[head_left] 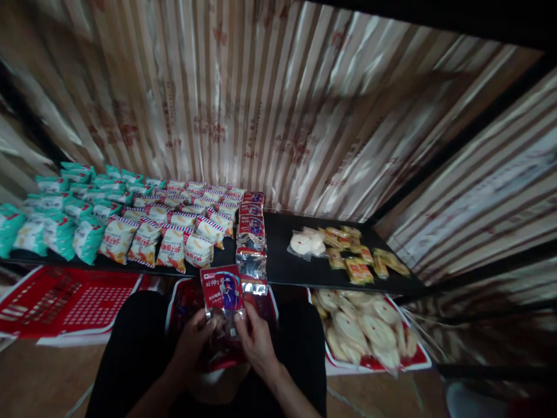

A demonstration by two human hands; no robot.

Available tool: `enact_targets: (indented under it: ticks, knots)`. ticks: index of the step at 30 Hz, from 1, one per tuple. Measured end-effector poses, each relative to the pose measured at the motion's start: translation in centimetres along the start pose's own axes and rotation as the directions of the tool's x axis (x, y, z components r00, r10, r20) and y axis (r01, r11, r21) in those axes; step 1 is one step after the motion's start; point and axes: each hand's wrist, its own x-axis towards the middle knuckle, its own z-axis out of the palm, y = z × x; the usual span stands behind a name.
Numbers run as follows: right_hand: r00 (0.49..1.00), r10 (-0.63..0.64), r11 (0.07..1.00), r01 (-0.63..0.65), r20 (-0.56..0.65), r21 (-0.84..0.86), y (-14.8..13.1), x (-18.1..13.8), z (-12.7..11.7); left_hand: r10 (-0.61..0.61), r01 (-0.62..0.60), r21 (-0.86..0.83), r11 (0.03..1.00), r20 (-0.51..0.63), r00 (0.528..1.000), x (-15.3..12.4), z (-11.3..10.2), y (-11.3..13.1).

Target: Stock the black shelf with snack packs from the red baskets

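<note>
Between my hands I hold a red snack packet [223, 288] with a purple figure on its front. My left hand [194, 337] grips its lower left edge, fingers closed. On the lower right side, my right hand [257, 339] pinches it with thumb and fingers. Below the packet, a red basket [273, 307] with a white rim stands between my knees; its contents are dark and partly hidden. Just beyond my hands, a row of similar red packets [251, 226] runs back along the black shelf [278, 232], the front ones showing silvery ends.
White striped-edge snack bags [172, 247] and teal bags [58, 232] fill the shelf's left side. Packaged white discs [304, 242] and small yellow packets [359, 270] lie right. Below are a red basket [96, 305] and another basket of pale flat rounds [365, 331]. Striped sheeting [261, 116] hangs behind.
</note>
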Motion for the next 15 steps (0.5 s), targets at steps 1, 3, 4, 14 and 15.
enact_targets:
  ticks: [1, 3, 4, 14, 15]
  knots:
    - [1.0, 0.022, 1.0, -0.021, -0.009, 0.019, 0.0, -0.2, -0.4, 0.009, -0.008, -0.016, 1.0, 0.011, 1.0, 0.0, 0.4, 0.5]
    - [0.998, 0.055, 0.996, -0.054, -0.025, 0.065, 0.2, -0.5, -1.1, 0.02, -0.018, -0.06, 0.998, 0.025, 0.999, 0.1, 1.3, 1.1]
    - [0.997, 0.072, 0.993, -0.069, -0.031, 0.094, 0.3, -0.6, -1.4, 0.026, -0.024, -0.077, 0.997, 0.026, 0.999, 0.1, 1.7, 1.3]
    - [0.906, 0.301, 0.918, -0.191, -0.297, 0.347, 0.8, 1.1, -3.3, 0.108, -0.11, 0.089, 0.99, 0.02, 0.994, 0.7, 5.6, 3.4]
    - [0.883, 0.337, 0.901, -0.202, -0.326, 0.385, 1.1, 1.5, -3.8, 0.121, -0.123, 0.154, 0.98, 0.023, 0.992, 1.1, 5.7, 3.4]
